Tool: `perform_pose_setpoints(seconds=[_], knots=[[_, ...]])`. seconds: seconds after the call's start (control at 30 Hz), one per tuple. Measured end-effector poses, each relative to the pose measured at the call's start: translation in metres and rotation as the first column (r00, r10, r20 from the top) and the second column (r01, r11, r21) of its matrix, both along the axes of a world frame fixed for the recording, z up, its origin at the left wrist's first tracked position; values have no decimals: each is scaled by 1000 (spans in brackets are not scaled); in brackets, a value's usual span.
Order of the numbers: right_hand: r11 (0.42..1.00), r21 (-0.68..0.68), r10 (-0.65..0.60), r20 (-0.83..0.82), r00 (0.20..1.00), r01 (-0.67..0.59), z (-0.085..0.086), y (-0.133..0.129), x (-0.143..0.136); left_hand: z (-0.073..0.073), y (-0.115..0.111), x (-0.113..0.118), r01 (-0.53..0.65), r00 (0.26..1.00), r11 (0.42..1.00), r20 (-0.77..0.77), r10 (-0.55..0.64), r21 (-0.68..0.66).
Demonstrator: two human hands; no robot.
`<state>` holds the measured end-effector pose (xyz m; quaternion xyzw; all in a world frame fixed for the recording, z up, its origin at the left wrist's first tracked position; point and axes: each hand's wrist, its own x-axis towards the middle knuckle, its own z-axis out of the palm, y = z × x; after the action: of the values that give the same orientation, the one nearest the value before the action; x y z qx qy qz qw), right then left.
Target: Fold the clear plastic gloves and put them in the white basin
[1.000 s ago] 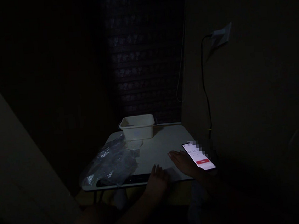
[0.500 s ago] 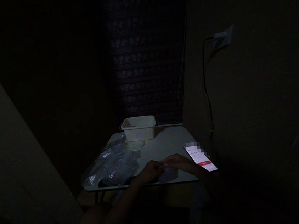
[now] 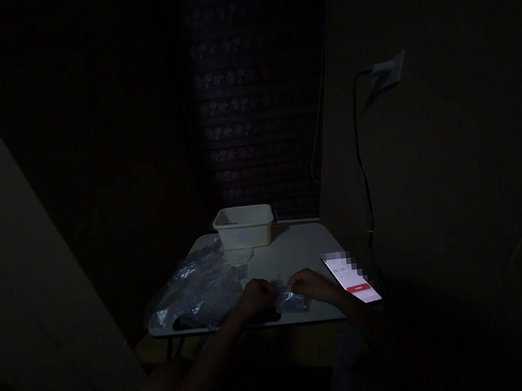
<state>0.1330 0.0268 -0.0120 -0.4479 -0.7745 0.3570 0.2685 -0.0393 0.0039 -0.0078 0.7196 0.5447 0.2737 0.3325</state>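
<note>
In dim light, a small clear plastic bag (image 3: 293, 301) is at the front of the white table (image 3: 294, 248). My left hand (image 3: 258, 296) is closed at the bag's left side, its fingertips pinching the edge. On the other side, my right hand (image 3: 308, 284) pinches the bag's upper right part. A gap now lies between the two hands. What the bag contains is too dark to make out.
Crumpled clear plastic (image 3: 200, 289) covers the table's left part. A white tub (image 3: 246, 234) with side handles stands at the back. A lit phone (image 3: 356, 282) lies at the right edge. A cable (image 3: 359, 148) hangs from the wall socket.
My hands have moved apart, the left one slightly to the left, and more of the small bag shows between them. The view has tilted slightly up.
</note>
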Motion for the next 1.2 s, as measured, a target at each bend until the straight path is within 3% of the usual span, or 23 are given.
perform_pose_setpoints(seconds=[0.6,0.97,1.2], knots=[[998,-58,31,-82,996,-36,4,-3,-1,-4,1,6,-92,991,992,102,83,84],[999,-29,23,-63,998,-25,0,3,-3,-1,2,6,-56,996,988,78,45,147],[1000,24,1,-65,998,1,14,12,-6,4,9,10,-117,993,964,51,108,237]])
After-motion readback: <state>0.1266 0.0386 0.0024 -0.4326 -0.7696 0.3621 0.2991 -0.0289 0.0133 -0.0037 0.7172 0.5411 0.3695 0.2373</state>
